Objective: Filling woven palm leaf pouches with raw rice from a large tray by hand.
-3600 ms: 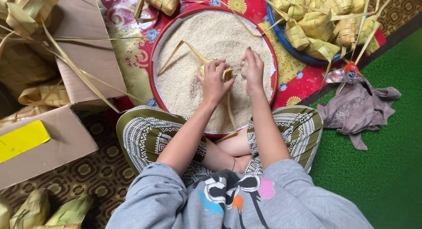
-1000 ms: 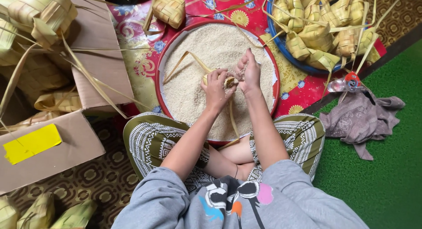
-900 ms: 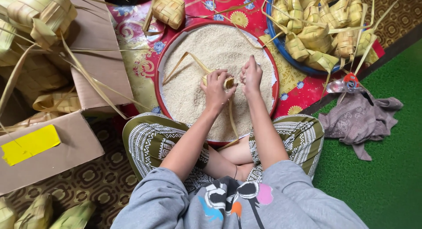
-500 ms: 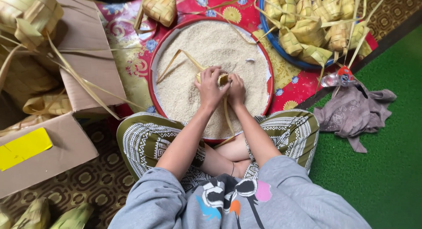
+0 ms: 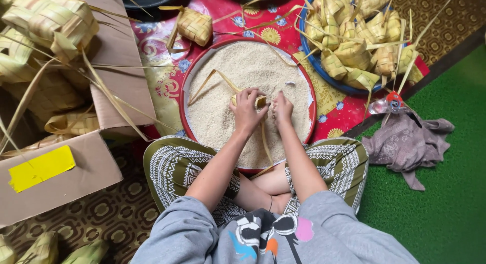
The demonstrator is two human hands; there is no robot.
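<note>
A small woven palm-leaf pouch [image 5: 259, 100] sits at the centre of the frame, over a round red-rimmed tray [image 5: 186, 87] filled with raw rice [image 5: 223, 122]. The left hand [image 5: 246, 111] has its fingers curled around the pouch; the right hand [image 5: 282, 108] is just beside it, fingers bent narrow at the pouch's edge. In the upper right, a blue basin [image 5: 324, 76] holds many woven pouches [image 5: 354, 41]. At the left, a cardboard box [image 5: 66, 183] bearing a yellow rectangular label [image 5: 41, 168] holds more pouches [image 5: 48, 21]. A grey cloth [image 5: 407, 145] lies on green matting [image 5: 445, 208] at right.
</note>
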